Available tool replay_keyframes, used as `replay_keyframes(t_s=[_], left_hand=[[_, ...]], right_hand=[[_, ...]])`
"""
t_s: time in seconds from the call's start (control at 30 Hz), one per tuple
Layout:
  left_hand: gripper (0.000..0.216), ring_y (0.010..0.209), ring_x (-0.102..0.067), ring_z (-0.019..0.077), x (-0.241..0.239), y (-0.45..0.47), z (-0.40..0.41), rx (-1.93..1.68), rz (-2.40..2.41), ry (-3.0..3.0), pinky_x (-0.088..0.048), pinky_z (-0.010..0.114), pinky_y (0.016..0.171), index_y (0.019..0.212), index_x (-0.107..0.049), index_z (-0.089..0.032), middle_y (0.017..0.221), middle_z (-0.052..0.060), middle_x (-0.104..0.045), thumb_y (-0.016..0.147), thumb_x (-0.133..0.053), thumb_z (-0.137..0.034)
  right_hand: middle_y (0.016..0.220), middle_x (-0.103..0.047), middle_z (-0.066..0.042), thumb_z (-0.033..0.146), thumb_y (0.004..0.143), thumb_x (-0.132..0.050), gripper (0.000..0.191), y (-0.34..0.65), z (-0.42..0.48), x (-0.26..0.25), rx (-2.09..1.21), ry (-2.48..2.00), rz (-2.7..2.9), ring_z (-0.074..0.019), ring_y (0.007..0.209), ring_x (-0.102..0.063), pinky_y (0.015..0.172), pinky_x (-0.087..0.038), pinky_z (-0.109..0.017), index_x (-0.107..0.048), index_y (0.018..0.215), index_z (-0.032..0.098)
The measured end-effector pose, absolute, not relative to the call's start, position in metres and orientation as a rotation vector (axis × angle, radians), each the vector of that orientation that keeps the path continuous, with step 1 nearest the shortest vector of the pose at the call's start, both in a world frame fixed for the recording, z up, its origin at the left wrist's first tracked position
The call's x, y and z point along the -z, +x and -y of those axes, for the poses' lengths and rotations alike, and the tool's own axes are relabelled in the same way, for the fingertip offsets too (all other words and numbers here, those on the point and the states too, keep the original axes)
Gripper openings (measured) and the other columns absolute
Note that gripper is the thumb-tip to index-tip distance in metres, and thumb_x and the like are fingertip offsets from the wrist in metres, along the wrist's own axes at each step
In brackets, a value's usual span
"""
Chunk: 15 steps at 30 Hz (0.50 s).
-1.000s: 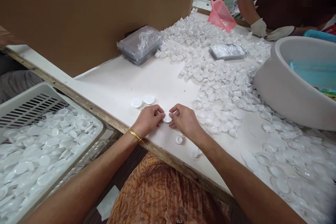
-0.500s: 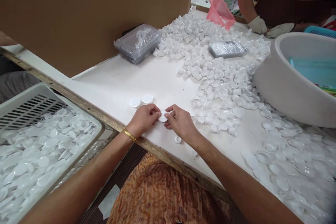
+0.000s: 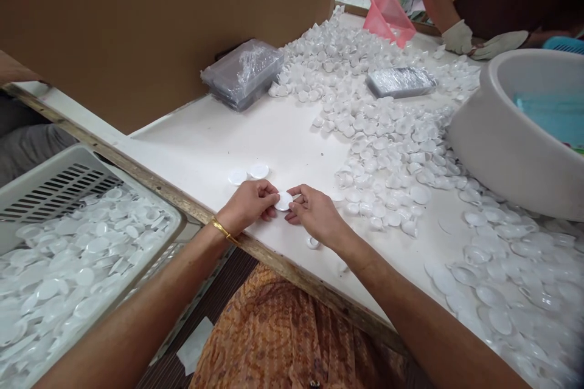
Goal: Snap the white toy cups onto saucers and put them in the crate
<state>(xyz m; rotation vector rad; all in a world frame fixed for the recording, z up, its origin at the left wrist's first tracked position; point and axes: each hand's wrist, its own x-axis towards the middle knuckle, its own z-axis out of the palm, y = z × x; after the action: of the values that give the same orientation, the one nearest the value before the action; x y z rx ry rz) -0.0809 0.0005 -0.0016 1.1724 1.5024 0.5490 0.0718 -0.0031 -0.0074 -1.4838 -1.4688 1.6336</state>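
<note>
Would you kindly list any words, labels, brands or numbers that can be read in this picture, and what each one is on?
None can be read. The white disc held between the left hand and right hand shows no print. The plastic-wrapped packs and the basin's contents are too blurred to show any text.

Soft, even light falls from above; my hands cast only faint shadows on the table (image 3: 205,140) just under my fingers. Left of my left hand (image 3: 249,205), the crate (image 3: 68,176) of discs looks washed out, its whites running together. Right of my right hand (image 3: 314,214), the cap pile (image 3: 378,134) loses detail and the far corner blurs. Beyond my hands, the cardboard wall (image 3: 159,24) sits dull and shaded, and the plastic-wrapped pack (image 3: 244,73) shows small glints. Straight edges bow near the borders; the basin (image 3: 502,146) stretches wide. My forearms smear slightly at the bottom.
</note>
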Motion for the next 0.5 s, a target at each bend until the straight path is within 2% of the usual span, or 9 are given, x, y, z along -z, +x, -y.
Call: replay_keyframes(t_s=[0.3, 0.5], left_hand=[[0.014, 0.047, -0.055, 0.0086, 0.0024, -0.0833, 0.0050, -0.599, -1.430, 1.164, -0.046, 0.023, 0.050, 0.080, -0.052, -0.014, 0.053, -0.001, -0.060, 0.076, -0.057, -0.028], [0.012, 0.046, -0.054, 0.0100, 0.0029, -0.0843, -0.0004, -0.512, -1.423, 1.204, -0.044, 0.023, 0.048, 0.076, -0.050, -0.016, 0.049, -0.002, -0.057, 0.074, -0.057, -0.026]], right_hand=[[0.067, -0.059, 0.001, 0.006, 0.079, -0.050, 0.017, 0.0668, 0.0048, 0.0111, -1.608, -1.475, 1.434, -0.0093, 0.056, -0.063, 0.056, -0.056, -0.022, -0.052, 0.093, 0.016], [0.068, -0.058, 0.001, 0.007, 0.081, -0.047, 0.016, 0.0668, 0.0075, 0.0105, -1.631, -1.456, 1.433, -0.0096, 0.057, -0.063, 0.055, -0.056, -0.023, -0.051, 0.092, 0.018]])
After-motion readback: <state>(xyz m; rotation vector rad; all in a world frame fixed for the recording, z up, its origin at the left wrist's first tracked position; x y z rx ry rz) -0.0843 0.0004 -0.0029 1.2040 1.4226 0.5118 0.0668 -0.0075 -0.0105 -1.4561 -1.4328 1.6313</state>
